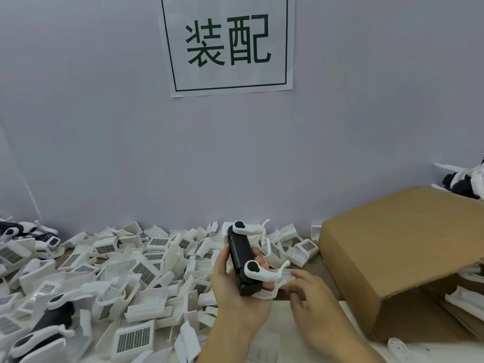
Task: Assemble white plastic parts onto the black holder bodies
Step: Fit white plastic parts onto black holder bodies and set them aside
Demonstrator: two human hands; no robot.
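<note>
My left hand (233, 292) grips a black holder body (239, 260) and holds it upright above the table. Two white curved arms stick out to the right from it, one at the top (251, 227) and one near the bottom (264, 272). My right hand (311, 297) is just right of the body, fingers bent around a white plastic part (281, 284) at the body's lower end. The hand is blurred. A large heap of loose white plastic parts (136, 273) with grey grid faces covers the table to the left and behind.
A brown cardboard box (403, 252) lies on its side at the right, with white parts inside its open front. Assembled black-and-white holders lie at the lower left (49, 323), far left (15, 231) and far right (463, 182). A paper sign (227, 43) hangs on the grey wall.
</note>
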